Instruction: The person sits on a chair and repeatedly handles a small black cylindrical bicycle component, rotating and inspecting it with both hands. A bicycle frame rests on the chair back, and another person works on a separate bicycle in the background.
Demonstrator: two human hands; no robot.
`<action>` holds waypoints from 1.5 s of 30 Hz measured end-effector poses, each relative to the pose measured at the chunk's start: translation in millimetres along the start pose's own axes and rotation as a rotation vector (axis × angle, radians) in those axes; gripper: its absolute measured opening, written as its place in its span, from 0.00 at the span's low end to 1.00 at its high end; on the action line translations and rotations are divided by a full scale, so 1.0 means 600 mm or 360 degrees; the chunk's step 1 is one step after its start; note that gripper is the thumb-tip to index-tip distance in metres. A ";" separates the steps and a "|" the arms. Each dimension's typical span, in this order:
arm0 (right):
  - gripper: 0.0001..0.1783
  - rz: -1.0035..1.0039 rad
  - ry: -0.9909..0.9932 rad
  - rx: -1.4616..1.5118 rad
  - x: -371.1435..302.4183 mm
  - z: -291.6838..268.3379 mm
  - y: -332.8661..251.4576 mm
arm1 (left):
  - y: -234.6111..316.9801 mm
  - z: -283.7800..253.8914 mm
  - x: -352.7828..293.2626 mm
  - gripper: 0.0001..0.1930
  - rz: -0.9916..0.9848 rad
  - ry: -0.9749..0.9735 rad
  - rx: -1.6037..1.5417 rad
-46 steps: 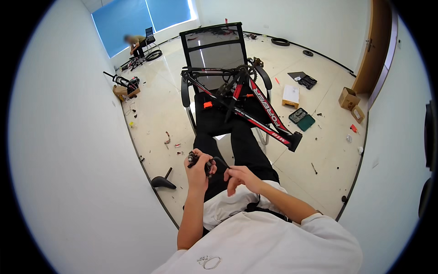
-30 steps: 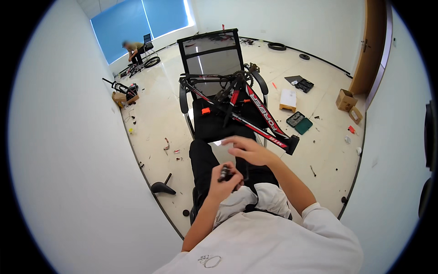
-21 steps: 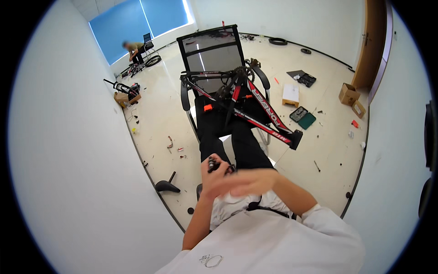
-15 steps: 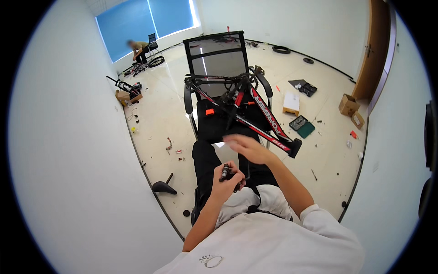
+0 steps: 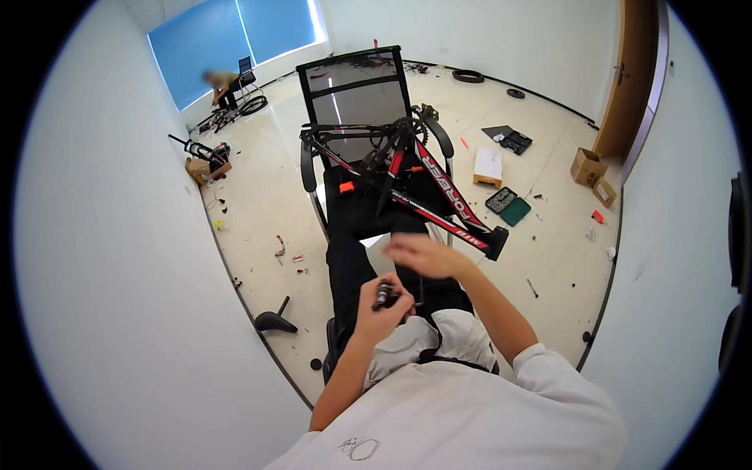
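Observation:
I sit with my legs stretched toward a black office chair point(image 5: 345, 86). A black and red bicycle frame point(image 5: 427, 184) lies across that chair's seat. My left hand point(image 5: 381, 309) is closed around a small dark metal bicycle part point(image 5: 383, 293), held upright over my lap. My right hand point(image 5: 421, 255) hovers a little above and to the right of it, blurred, fingers spread, holding nothing that I can see. It is nearest to the frame's lower end.
On the floor: a bicycle saddle point(image 5: 274, 320) by the left wall, an open tool case point(image 5: 509, 205), a white box point(image 5: 488, 166), cardboard boxes point(image 5: 588, 166) near the wooden door, tyres point(image 5: 468, 76) at the back. A person point(image 5: 222, 81) works by the blue window far off.
My right hand swung out over my knees, back to the left hand, then out again. My left hand has kept hold of the dark part and drifted slightly right.

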State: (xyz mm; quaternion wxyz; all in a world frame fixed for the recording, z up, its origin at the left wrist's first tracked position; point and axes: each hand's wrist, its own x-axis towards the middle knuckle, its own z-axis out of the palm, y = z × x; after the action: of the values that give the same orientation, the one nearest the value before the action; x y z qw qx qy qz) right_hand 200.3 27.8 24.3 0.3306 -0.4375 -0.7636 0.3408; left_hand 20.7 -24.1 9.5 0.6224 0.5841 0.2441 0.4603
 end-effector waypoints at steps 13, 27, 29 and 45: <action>0.18 -0.0425 0.0153 0.0389 0.013 -0.007 -0.098 | -0.006 -0.006 -0.003 0.08 -0.0140 -0.0102 -0.0068; 0.17 -0.0725 0.0192 0.0402 -0.026 0.020 -0.167 | 0.002 -0.030 0.001 0.06 -0.0335 -0.0049 0.0031; 0.16 -0.0362 0.0177 0.0205 -0.013 0.021 -0.107 | 0.017 -0.027 -0.001 0.08 -0.0345 -0.0021 -0.0176; 0.17 -0.0291 -0.0139 0.0617 0.023 0.022 -0.133 | -0.022 -0.044 0.002 0.10 -0.0535 -0.0004 0.0295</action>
State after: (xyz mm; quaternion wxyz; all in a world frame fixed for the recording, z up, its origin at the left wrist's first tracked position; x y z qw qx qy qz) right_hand 148.9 6.3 84.7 0.4047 -0.2795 -0.7338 0.4686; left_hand 3.1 -8.5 -8.1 0.6343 0.5904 0.3788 0.3249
